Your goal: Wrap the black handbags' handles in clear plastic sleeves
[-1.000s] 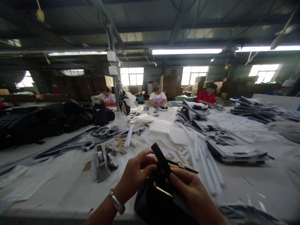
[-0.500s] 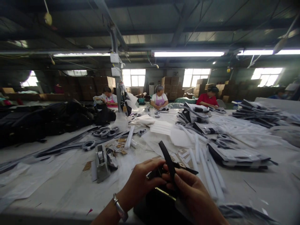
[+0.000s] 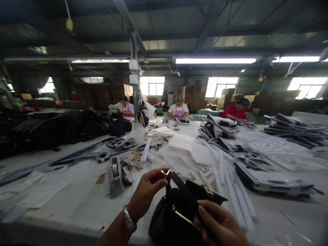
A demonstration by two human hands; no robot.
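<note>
A black handbag (image 3: 164, 218) with a gold zipper (image 3: 183, 216) stands at the table's near edge, its top open. My left hand (image 3: 147, 189), with a silver bracelet at the wrist, pinches a shiny gold metal buckle (image 3: 166, 172) above the bag's left side. From beside that buckle a black strap (image 3: 185, 188) slants down to the right. My right hand (image 3: 220, 220) is closed round the strap's lower part, over the bag's right side. Behind the strap a black flap with a gold metal fitting (image 3: 208, 191) sticks out. The right hand's fingertips are partly hidden.
A grey tape dispenser (image 3: 116, 177) stands to the left, near brown tags (image 3: 133, 159). White foam tubes (image 3: 239, 194) and wrapped bags (image 3: 276, 174) lie to the right. Black bags (image 3: 61, 126) are heaped far left. Several people sit across the table (image 3: 71, 198).
My left hand has moved up and left, and the gold buckle now shows in its fingers. My right hand has slid lower, away from the left. The strap now slants; the bag's opening is more visible.
</note>
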